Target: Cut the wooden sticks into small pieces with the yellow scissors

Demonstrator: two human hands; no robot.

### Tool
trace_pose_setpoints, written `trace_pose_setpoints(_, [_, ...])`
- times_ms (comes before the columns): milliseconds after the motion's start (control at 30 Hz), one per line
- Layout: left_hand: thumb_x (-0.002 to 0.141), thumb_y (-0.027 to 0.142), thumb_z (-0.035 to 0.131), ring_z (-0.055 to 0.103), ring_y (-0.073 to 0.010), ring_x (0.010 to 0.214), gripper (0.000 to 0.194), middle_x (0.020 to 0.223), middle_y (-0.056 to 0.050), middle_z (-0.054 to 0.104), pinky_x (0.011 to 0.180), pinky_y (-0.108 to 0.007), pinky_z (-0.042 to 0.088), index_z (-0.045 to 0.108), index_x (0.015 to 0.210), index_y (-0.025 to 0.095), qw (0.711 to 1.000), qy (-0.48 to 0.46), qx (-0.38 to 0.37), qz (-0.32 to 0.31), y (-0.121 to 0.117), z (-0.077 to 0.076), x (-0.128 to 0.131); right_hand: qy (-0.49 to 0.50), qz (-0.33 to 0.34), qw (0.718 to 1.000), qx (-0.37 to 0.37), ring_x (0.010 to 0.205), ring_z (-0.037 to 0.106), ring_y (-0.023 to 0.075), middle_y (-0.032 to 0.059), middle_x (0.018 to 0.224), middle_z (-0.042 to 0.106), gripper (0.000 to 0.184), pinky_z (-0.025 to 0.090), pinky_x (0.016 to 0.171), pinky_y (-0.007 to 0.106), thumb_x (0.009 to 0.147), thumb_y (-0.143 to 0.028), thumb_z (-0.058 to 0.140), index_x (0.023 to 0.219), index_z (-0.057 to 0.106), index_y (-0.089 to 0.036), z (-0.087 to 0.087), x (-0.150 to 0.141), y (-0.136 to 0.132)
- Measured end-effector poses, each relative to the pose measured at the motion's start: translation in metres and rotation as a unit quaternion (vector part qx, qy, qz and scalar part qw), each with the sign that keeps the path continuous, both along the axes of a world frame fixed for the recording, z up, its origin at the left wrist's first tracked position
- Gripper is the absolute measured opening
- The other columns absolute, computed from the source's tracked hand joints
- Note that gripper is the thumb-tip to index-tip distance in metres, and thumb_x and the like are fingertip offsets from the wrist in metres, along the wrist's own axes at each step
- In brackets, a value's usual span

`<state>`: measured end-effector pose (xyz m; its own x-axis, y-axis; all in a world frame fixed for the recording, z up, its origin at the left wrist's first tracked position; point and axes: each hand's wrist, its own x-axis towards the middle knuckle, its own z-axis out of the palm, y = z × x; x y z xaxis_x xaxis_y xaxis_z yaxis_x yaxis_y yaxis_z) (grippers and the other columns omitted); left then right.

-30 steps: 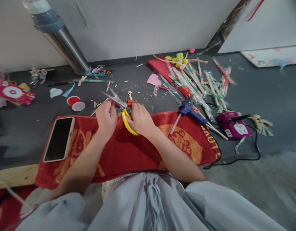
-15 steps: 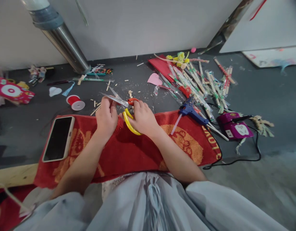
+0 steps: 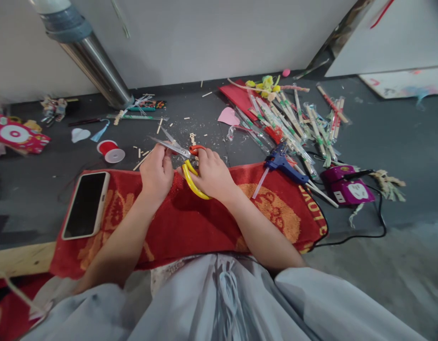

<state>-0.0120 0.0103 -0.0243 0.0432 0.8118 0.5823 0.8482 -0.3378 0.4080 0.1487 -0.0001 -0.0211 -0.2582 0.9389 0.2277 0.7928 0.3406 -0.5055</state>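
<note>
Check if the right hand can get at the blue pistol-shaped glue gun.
Probably yes: nothing visible stands between the right hand and the glue gun, though that hand holds silver-bladed scissors with yellow and orange handles.

From my end I see the scissors (image 3: pixel 184 154) as bright, smooth metal along the blades (image 3: pixel 165 142) and glossy plastic on the yellow handle loop (image 3: pixel 188 178). The red towel (image 3: pixel 201 229) looks like rough, matt cloth. I make out a smooth, glossy phone screen (image 3: pixel 84 203), shiny metal on the flask (image 3: pixel 94 61), and hard, smooth plastic on the glue gun (image 3: pixel 285 166). Shiny clear plastic covers the wooden-looking sticks (image 3: pixel 288 113); the desk (image 3: pixel 393 128) reads matt, the pink heart (image 3: pixel 228 117) like paper.
</note>
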Motion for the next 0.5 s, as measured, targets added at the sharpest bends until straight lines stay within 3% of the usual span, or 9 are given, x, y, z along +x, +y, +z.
trace_pose_setpoints(500, [0.094, 0.028, 0.041, 0.061, -0.0154, 0.072, 0.020, 0.080, -0.002, 0.066, 0.068, -0.027, 0.045, 0.059, 0.088, 0.021, 1.000, -0.002, 0.001, 0.000, -0.0006, 0.0037, 0.0008, 0.016, 0.018, 0.999, -0.031, 0.100, 0.062, 0.0301, 0.0185, 0.102, 0.065, 0.068, 0.046, 0.093, 0.043, 0.091, -0.070, 0.036, 0.111, 0.057, -0.009, 0.0016, 0.0004, 0.0003])
